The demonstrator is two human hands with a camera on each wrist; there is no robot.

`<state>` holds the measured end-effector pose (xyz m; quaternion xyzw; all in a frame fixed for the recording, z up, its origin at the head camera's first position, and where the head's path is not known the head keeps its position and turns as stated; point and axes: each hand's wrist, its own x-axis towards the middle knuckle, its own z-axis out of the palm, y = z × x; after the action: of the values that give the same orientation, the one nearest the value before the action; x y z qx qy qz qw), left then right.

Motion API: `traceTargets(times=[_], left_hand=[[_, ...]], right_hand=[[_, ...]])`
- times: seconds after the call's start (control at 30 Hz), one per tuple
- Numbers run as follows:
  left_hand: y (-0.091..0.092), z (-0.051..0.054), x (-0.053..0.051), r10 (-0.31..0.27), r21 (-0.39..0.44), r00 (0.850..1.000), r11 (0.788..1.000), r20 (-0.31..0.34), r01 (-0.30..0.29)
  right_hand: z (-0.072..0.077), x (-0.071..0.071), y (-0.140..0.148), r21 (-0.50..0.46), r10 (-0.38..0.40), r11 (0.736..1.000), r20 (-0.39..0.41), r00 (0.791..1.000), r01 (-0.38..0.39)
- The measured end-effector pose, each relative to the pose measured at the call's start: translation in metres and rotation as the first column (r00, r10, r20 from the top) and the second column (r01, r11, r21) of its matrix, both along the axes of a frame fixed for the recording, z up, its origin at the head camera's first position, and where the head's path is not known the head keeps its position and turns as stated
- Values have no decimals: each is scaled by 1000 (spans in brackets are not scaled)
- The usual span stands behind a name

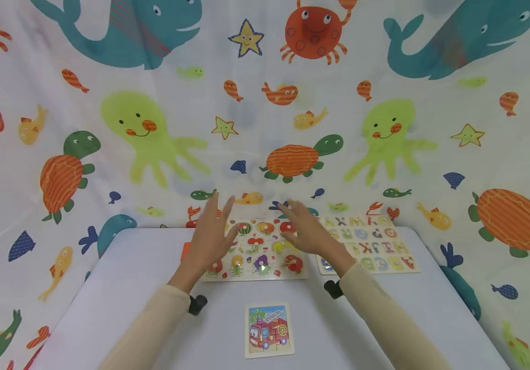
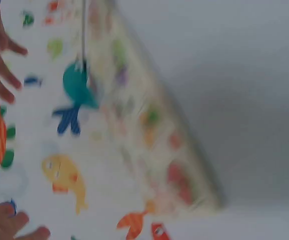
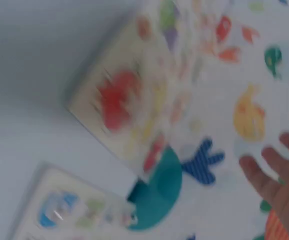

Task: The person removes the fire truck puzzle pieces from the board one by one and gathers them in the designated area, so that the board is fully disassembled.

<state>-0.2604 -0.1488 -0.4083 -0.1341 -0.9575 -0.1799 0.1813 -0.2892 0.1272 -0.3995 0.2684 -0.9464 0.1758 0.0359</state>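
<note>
sea-creature backdrop behind white table

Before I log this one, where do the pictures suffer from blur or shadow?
Head: fruit board and fire-truck puzzle legible, soft shadows on the white table; left wrist: fruit board badly smeared, the yellow fish on the backdrop sharper; right wrist: fruit board and letter board both blurred, upper left dim and grey.
</note>
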Motion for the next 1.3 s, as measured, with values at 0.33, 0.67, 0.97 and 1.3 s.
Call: traceTargets(times=[0.33, 0.67, 0.97, 1.3], left_hand=[[6, -76, 123, -280, -114, 911, 938, 303, 326], [15, -96, 146, -301, -144, 800, 892, 519, 429], [16, -94, 147, -303, -92, 780, 905, 547, 416], [16, -94, 146, -299, -83, 766, 906, 570, 415]], right_hand=[[-68, 72, -30, 56, 404, 900, 272, 873, -433], [-84, 80, -44, 143, 476, 836, 288, 831, -529], [-81, 78, -48, 262, 507, 783, 258, 822, -565], [-78, 78, -60, 433, 556, 687, 205, 806, -584]])
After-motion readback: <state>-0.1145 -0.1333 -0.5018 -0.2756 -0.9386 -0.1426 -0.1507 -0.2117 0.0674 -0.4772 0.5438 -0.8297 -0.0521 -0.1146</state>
